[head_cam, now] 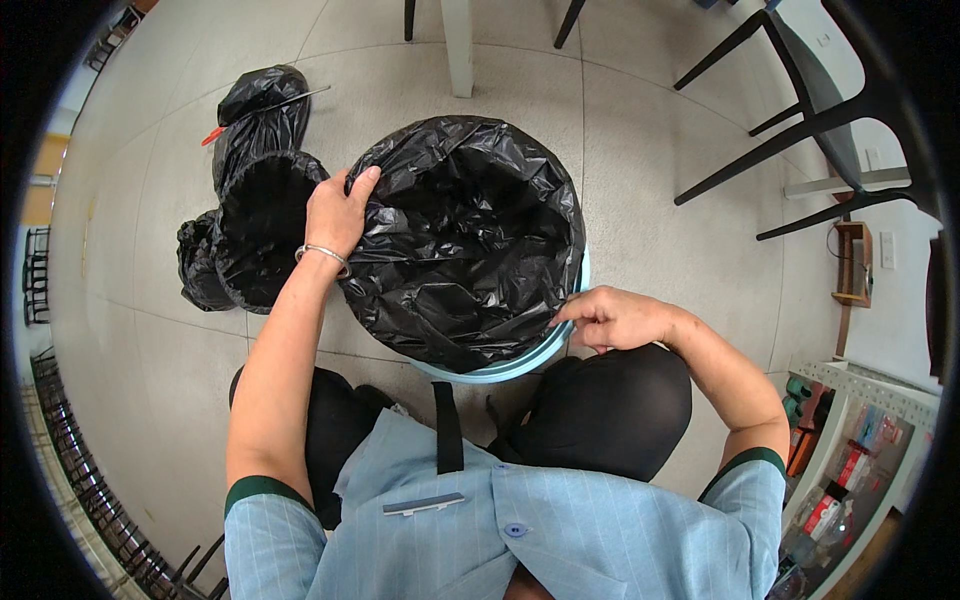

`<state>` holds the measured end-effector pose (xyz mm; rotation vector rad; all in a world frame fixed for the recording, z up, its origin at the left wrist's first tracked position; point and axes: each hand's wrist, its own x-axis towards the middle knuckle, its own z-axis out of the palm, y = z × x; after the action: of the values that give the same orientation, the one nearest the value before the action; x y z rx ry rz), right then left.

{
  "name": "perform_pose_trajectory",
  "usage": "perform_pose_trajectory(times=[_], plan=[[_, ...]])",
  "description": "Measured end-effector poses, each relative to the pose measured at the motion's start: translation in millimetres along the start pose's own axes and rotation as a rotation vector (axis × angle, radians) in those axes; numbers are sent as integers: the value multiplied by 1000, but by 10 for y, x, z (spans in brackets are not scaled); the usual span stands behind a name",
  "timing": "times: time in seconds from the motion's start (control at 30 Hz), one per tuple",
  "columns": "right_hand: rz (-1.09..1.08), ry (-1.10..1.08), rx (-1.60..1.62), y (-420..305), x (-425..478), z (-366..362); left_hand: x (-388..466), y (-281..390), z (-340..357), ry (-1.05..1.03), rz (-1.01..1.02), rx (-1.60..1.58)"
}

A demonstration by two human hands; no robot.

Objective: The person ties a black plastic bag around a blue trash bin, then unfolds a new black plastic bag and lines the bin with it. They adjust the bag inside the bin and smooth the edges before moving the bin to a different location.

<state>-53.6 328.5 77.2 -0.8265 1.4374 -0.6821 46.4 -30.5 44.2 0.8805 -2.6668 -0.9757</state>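
A large round bin with a light blue rim (517, 369) stands on the floor before me, lined with a black plastic bag (465, 247) folded over much of its edge. The blue rim shows along the near and right side. My left hand (337, 214), with a silver bangle at the wrist, grips the bag at the bin's upper left edge, thumb on top. At the lower right, my right hand (611, 319) pinches the bag's edge beside the blue rim. Left of the bin is a smaller round opening lined with a black bag (266, 232), partly behind my left hand.
More black plastic bags (262, 105) (202, 262) lie at the left, one with a thin rod and a red piece across it. A white table leg (457, 52) stands beyond the bin. Black chairs (810, 112) are at the upper right, and a shelf (847, 382) with plastic bottles at the lower right.
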Motion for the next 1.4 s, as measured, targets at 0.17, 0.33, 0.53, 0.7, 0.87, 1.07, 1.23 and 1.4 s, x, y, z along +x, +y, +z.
perform_pose_trajectory(times=[0.17,0.33,0.53,0.7,0.87,1.07,1.23,1.4], plan=[[-61,284,118,56,-40,57,-171,191,4,189,92,-13],[-94,389,-62,-88,-65,40,-239,207,17,137,62,-64],[-120,391,-160,-105,-71,-6,-273,116,47,36,19,-71],[-57,214,-229,-149,-85,-74,-374,32,96,7,45,100],[1,106,-267,-273,-26,-156,-468,41,206,-11,-3,187],[-19,18,-568,-466,113,-158,-468,76,265,-75,-69,190],[1,-14,-606,-460,163,-162,-531,180,199,-33,53,233],[117,-91,-605,-646,205,-193,-521,102,261,-24,73,226]])
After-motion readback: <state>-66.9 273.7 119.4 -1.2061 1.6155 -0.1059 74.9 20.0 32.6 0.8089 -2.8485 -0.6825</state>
